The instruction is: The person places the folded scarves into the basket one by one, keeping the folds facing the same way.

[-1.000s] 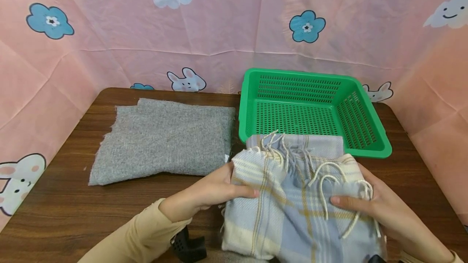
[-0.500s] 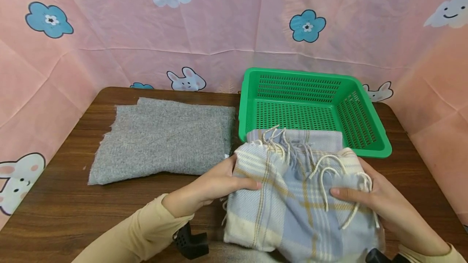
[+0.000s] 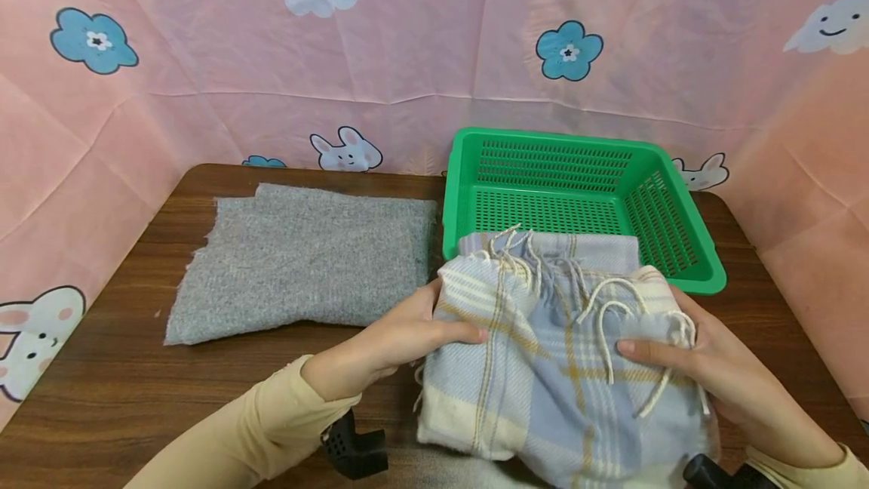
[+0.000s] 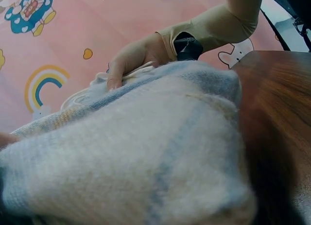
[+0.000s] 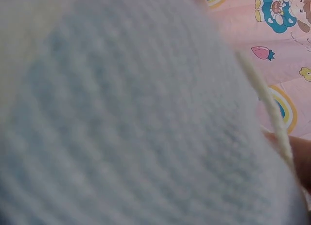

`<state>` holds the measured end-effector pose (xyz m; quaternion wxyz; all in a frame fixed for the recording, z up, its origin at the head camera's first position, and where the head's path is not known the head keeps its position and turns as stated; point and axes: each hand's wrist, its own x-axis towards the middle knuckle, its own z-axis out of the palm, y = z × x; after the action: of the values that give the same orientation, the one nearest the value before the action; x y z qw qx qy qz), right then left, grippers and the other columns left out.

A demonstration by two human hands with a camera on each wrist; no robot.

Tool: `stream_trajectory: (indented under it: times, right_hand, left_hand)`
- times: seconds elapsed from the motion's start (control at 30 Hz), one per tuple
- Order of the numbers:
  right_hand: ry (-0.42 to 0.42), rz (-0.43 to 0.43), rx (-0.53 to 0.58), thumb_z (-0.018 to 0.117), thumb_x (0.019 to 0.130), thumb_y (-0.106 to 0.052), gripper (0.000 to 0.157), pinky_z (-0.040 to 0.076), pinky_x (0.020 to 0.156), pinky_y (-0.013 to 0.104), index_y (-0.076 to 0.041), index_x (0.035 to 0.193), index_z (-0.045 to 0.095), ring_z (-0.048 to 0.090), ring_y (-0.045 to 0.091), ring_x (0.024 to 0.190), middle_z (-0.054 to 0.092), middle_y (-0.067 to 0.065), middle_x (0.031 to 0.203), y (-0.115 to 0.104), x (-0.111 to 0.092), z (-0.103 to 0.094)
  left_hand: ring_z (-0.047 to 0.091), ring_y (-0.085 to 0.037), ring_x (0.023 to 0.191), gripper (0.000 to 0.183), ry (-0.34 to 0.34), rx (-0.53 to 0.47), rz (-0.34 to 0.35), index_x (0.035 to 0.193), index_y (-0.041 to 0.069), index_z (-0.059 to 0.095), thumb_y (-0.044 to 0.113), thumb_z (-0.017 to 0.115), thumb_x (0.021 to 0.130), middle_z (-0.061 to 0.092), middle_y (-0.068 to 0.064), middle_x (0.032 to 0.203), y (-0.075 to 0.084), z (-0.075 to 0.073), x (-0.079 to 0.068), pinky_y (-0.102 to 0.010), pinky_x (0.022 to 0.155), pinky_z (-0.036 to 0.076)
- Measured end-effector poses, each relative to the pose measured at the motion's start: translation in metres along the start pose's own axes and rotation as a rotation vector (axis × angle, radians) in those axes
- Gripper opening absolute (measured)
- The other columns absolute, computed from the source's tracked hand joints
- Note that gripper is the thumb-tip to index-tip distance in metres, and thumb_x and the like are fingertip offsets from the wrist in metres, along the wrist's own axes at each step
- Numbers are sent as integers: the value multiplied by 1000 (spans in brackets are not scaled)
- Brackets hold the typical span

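A folded plaid scarf (image 3: 543, 368) in pale blue, cream and mustard, with cream fringe, is held up between both hands. My left hand (image 3: 410, 330) grips its left side, thumb on top and the other fingers hidden beneath. On the right side my right hand (image 3: 706, 361) grips it the same way, its thumb lying near the fringe strands. The scarf's far end overlaps the near rim of the green basket (image 3: 706, 278) in the head view. Fuzzy scarf cloth (image 4: 121, 152) fills most of the left wrist view; in the right wrist view the scarf (image 5: 136, 113) is close and blurred.
A folded grey woollen cloth (image 3: 305, 262) lies on the brown wooden table (image 3: 88, 398), left of the basket. Part of another greyish cloth (image 3: 448, 470) shows under the scarf at the near edge. A pink printed curtain (image 3: 421, 36) encloses the table's back and sides.
Both hands have carried the scarf slightly forward, toward the basket, so its far end covers more of the near rim. The grey cloth and the basket have stayed put.
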<state>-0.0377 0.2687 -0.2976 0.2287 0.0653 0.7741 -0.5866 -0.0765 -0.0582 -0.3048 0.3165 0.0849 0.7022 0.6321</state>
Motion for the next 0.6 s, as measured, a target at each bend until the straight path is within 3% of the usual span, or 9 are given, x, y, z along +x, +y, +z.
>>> stream_trajectory:
  times: [0.27, 0.6]
  right_hand:
    - [-24, -39, 25, 64, 92, -16, 88, 56, 74, 51, -34, 154, 4, 68, 31, 93, 60, 2, 120, -3, 3, -7]
    - [-39, -80, 4, 59, 95, -13, 74, 56, 74, 48, -31, 151, 13, 68, 28, 93, 60, 1, 117, -3, 9, -14]
  left_hand:
    - [64, -21, 99, 73, 23, 31, 14, 145, 8, 31, 18, 71, 85, 60, -12, 123, 7, -1, 3, -37, 85, 53]
    - [63, -18, 98, 69, 57, 30, 36, 145, 11, 35, 18, 70, 86, 60, -11, 124, 10, -4, 10, -34, 85, 52]
